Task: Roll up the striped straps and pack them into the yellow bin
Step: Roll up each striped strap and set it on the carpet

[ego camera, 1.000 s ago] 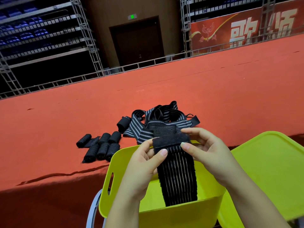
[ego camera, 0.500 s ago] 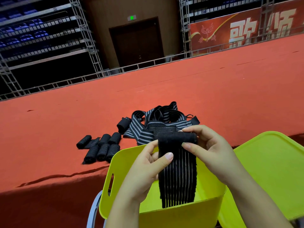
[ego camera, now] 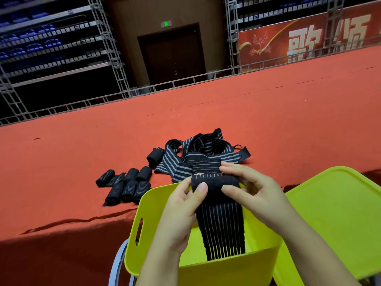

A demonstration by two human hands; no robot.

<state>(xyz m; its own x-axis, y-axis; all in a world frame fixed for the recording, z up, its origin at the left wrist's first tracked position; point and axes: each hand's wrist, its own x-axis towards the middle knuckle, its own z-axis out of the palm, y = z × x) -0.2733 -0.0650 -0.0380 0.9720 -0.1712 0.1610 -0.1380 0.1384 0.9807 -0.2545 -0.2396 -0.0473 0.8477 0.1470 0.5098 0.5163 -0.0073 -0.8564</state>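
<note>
A black strap with thin pale stripes (ego camera: 221, 221) hangs down into the yellow bin (ego camera: 142, 211), its top end curled into a small roll. My left hand (ego camera: 181, 211) pinches the roll's left end with the thumb on its front. My right hand (ego camera: 253, 188) grips the roll's right end, fingers over the top. A loose pile of unrolled striped straps (ego camera: 198, 153) lies on the red surface just beyond my hands. Several rolled straps (ego camera: 125, 184) lie in a cluster to the left of the bin, and one more roll (ego camera: 154, 158) sits beside the pile.
A yellow lid (ego camera: 338, 213) leans at the bin's right side. The red carpeted surface (ego camera: 268, 120) stretches wide behind the pile, with its front edge dropping off just left of the bin. A metal railing and truss towers stand at the back.
The roll at the strap's top has grown and turned forward between my fingers. The hanging tail has become shorter and its lower end has risen inside the bin.
</note>
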